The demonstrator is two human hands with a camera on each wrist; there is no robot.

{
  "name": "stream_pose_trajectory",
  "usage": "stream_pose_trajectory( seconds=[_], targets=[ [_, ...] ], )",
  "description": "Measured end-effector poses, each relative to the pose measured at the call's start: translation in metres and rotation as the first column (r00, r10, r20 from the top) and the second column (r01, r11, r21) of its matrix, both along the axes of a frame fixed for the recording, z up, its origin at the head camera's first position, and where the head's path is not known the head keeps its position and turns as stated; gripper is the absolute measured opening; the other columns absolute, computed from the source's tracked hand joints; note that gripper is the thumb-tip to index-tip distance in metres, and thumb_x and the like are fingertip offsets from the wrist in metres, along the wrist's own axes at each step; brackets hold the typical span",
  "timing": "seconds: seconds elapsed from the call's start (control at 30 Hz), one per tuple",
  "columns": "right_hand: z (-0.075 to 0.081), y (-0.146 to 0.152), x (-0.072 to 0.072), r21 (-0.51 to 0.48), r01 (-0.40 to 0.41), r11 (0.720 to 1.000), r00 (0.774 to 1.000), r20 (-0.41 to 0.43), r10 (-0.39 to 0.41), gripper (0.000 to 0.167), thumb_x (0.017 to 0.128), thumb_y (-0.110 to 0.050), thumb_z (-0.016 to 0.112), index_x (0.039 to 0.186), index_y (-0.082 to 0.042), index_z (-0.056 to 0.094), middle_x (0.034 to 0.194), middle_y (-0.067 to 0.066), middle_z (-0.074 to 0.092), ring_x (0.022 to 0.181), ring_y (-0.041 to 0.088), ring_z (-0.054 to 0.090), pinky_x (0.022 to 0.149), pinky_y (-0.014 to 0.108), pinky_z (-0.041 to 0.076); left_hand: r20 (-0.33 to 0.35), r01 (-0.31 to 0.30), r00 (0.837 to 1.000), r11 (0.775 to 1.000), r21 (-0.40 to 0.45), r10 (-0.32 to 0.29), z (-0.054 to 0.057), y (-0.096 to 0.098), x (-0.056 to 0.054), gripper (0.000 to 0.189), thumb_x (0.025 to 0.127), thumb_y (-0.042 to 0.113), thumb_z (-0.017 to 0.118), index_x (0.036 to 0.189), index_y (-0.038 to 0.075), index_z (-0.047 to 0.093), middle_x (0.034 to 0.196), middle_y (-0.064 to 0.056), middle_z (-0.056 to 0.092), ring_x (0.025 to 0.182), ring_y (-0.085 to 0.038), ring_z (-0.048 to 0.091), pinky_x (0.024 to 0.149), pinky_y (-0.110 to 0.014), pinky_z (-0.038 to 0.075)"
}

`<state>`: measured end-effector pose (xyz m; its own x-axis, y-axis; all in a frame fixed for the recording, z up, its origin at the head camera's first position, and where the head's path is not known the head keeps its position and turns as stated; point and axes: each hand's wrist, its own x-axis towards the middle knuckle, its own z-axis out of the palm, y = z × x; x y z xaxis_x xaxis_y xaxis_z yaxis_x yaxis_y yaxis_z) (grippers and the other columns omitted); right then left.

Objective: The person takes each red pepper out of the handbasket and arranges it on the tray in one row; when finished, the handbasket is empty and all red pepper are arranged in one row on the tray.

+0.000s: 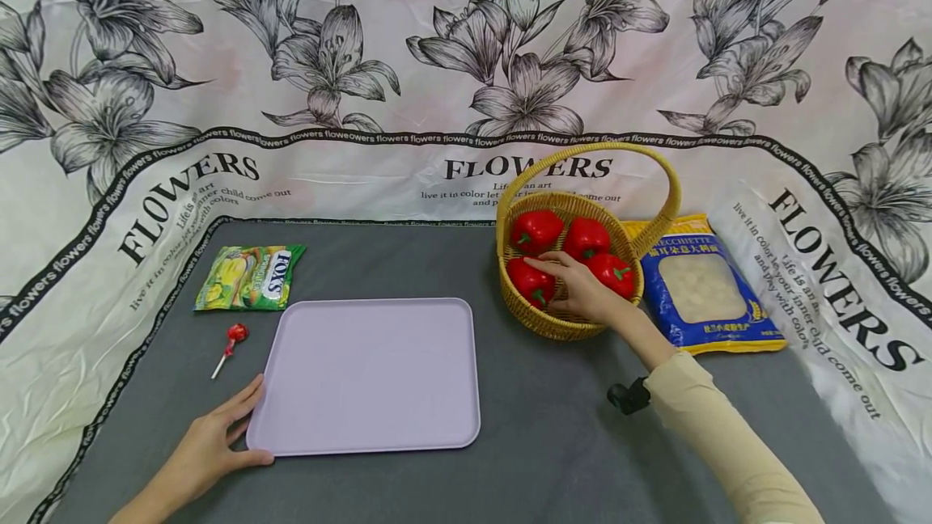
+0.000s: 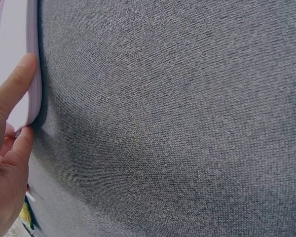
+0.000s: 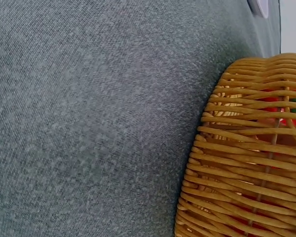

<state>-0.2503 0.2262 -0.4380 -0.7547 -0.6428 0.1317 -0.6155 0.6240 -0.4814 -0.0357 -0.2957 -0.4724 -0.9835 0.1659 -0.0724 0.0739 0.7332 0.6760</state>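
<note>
A yellow wicker basket (image 1: 557, 328) with a tall handle holds several red bell peppers. My right hand (image 1: 582, 289) reaches into it from the front right and grips the front-left bell pepper (image 1: 526, 281), fingers over its top and thumb low on its near side. In the right wrist view the basket's woven wall (image 3: 237, 173) hides that hand. A pale lilac tray (image 1: 371, 378) lies flat on the grey cloth. My left hand (image 1: 207, 447) holds its near-left corner, thumb on the near edge and fingers along the left edge; the left wrist view shows the thumb (image 2: 19, 79) against the rim.
A green and yellow FOX'S candy bag (image 1: 247, 278) lies beyond the tray's left side. Between that bag and my left hand is a red lollipop (image 1: 236, 333) on a white stick. Right of the basket lies a blue and yellow pasta bag (image 1: 702, 285). Flower-printed cloth (image 1: 364, 176) hangs behind.
</note>
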Motion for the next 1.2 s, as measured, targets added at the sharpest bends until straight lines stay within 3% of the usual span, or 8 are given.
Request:
stream_pose_trajectory(
  seconds=[0.13,0.2,0.37,0.43,0.67,0.93,1.07,1.2],
  targets=[
    [-0.001,-0.001,-0.001,0.018,-0.014,1.0,1.0,-0.019,0.015,0.082,0.069,0.007,0.082,0.141,-0.004,0.046,0.135,0.025,0.041,0.098,0.03,0.058,0.079,0.04,0.057,-0.004,0.008,1.0,1.0,0.01,-0.008,-0.001,0.0,-0.001,0.098,0.054,0.016,0.091,0.134,-0.016,0.044,0.143,-0.032,0.037,0.12,-0.03,0.047,0.084,-0.034,0.053],
    [-0.003,-0.002,-0.003,0.028,-0.016,0.999,0.999,-0.027,0.017,0.082,0.068,0.007,0.082,0.141,-0.004,0.045,0.135,0.025,0.041,0.108,0.034,0.054,0.083,0.043,0.055,0.003,0.013,1.0,1.0,0.005,-0.013,-0.001,0.001,-0.001,0.098,0.055,0.016,0.091,0.134,-0.016,0.043,0.144,-0.032,0.036,0.118,-0.04,0.046,0.084,-0.034,0.053],
    [-0.006,-0.003,-0.005,0.039,-0.011,0.999,0.999,-0.039,0.013,0.081,0.068,0.006,0.082,0.14,-0.004,0.046,0.134,0.024,0.042,0.116,0.037,0.049,0.088,0.046,0.053,-0.004,0.013,1.0,1.0,0.014,-0.013,-0.003,0.0,0.0,0.097,0.055,0.018,0.091,0.133,-0.015,0.044,0.144,-0.031,0.037,0.119,0.003,0.041,0.084,-0.033,0.053],
    [-0.006,-0.004,-0.005,0.032,-0.011,0.999,0.999,-0.037,0.013,0.081,0.068,0.006,0.082,0.14,-0.004,0.046,0.134,0.023,0.042,0.115,0.036,0.05,0.087,0.046,0.054,-0.007,0.009,1.0,1.0,0.019,-0.009,-0.004,-0.001,0.0,0.097,0.054,0.019,0.091,0.133,-0.015,0.045,0.144,-0.031,0.037,0.115,0.011,0.035,0.084,-0.033,0.053],
    [-0.005,-0.007,-0.007,0.029,-0.019,0.999,0.999,-0.03,0.02,0.081,0.069,0.005,0.082,0.14,-0.004,0.046,0.135,0.023,0.041,0.119,0.037,0.047,0.091,0.049,0.051,0.024,-0.001,1.0,1.0,-0.025,0.001,-0.004,0.0,0.002,0.099,0.054,0.019,0.091,0.134,-0.015,0.044,0.144,-0.03,0.037,0.118,-0.035,0.05,0.084,-0.032,0.053],
    [0.001,-0.004,-0.001,0.026,0.022,0.999,0.998,-0.055,-0.02,0.079,0.067,-0.001,0.085,0.137,-0.003,0.048,0.136,0.022,0.045,0.123,0.037,0.045,0.098,0.055,0.044,-0.01,0.003,1.0,1.0,-0.021,-0.003,-0.006,-0.001,0.002,0.097,0.054,0.02,0.091,0.133,-0.014,0.046,0.143,-0.03,0.039,0.119,-0.009,0.045,0.083,-0.031,0.054],
    [0.007,-0.001,0.002,-0.024,0.016,1.0,0.999,-0.03,-0.016,0.079,0.068,-0.003,0.085,0.137,0.0,0.048,0.141,0.019,0.047,0.128,0.038,0.042,0.102,0.057,0.038,0.002,0.001,1.0,1.0,-0.018,-0.001,-0.005,-0.001,0.002,0.098,0.055,0.021,0.09,0.134,-0.014,0.045,0.144,-0.03,0.037,0.122,-0.011,0.043,0.084,-0.03,0.053],
    [0.01,0.001,0.003,-0.096,0.033,0.995,0.999,0.011,-0.032,0.076,0.07,-0.009,0.086,0.137,-0.004,0.05,0.138,0.013,0.053,0.122,0.033,0.051,0.101,0.055,0.041,0.009,0.003,1.0,1.0,-0.018,-0.003,-0.003,-0.001,0.002,0.098,0.056,0.022,0.09,0.134,-0.014,0.044,0.145,-0.03,0.037,0.122,-0.009,0.042,0.085,-0.032,0.052]
  ],
)
